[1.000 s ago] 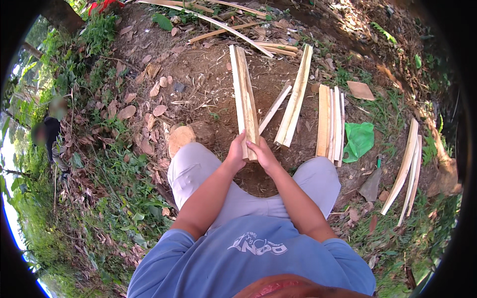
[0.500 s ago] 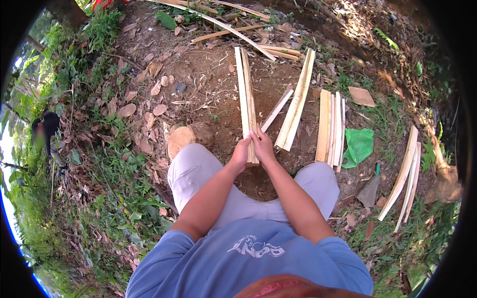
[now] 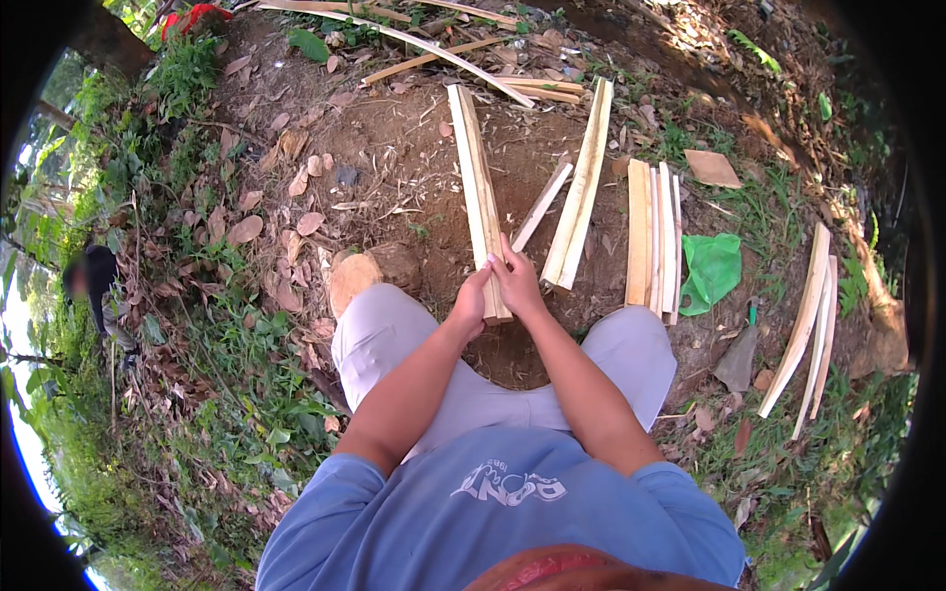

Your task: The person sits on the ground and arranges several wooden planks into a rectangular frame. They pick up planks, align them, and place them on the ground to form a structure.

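Observation:
Both hands grip the near end of a long, pale length of split wood (image 3: 474,177) that points away from me between my knees. My left hand (image 3: 471,302) is closed around its left side near the end. My right hand (image 3: 516,284) wraps the right side, slightly farther up, its fingers pressed on the wood. A lengthwise line runs along it; I cannot tell whether it is one grooved piece or two strips together. To the right lie a short strip (image 3: 542,207) and another long pale piece (image 3: 579,192) on the soil.
Several strips (image 3: 652,236) lie side by side at my right knee, near a green plastic bag (image 3: 710,271). More strips lie far right (image 3: 800,320) and at the back (image 3: 434,61). A cut log (image 3: 355,281) stands by my left knee. Someone (image 3: 99,286) is at far left.
The held wood has turned a little in my hands: its pale left face looks wider and the dark gap along it has narrowed. My view has shifted slightly.

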Action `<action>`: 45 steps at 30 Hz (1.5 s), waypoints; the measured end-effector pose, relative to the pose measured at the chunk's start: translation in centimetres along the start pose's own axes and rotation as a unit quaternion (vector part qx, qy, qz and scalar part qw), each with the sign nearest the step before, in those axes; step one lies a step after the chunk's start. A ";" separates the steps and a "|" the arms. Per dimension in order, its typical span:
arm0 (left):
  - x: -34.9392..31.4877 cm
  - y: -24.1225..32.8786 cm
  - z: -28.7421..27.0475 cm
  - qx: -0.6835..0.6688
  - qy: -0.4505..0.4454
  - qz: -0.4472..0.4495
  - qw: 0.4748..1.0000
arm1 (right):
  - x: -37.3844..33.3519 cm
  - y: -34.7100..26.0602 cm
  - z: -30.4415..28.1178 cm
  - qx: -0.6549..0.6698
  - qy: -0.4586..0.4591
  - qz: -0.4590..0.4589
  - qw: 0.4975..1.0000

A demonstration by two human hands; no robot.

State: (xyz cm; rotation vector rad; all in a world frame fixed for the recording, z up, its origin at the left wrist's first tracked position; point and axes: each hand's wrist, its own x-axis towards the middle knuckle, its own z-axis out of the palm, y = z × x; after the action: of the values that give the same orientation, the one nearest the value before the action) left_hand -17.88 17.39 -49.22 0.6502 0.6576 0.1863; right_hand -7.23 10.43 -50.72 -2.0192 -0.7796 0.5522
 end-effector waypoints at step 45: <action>-0.9 2.7 2.5 0.096 0.062 -0.034 0.993 | -1.4 6.7 -25.5 -0.418 0.178 0.214 0.865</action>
State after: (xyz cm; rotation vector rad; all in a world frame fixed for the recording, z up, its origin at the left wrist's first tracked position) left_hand -16.92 17.93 -45.61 0.8047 0.8235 0.1009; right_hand 10.10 -7.95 -43.12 -3.0257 -0.3408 0.0317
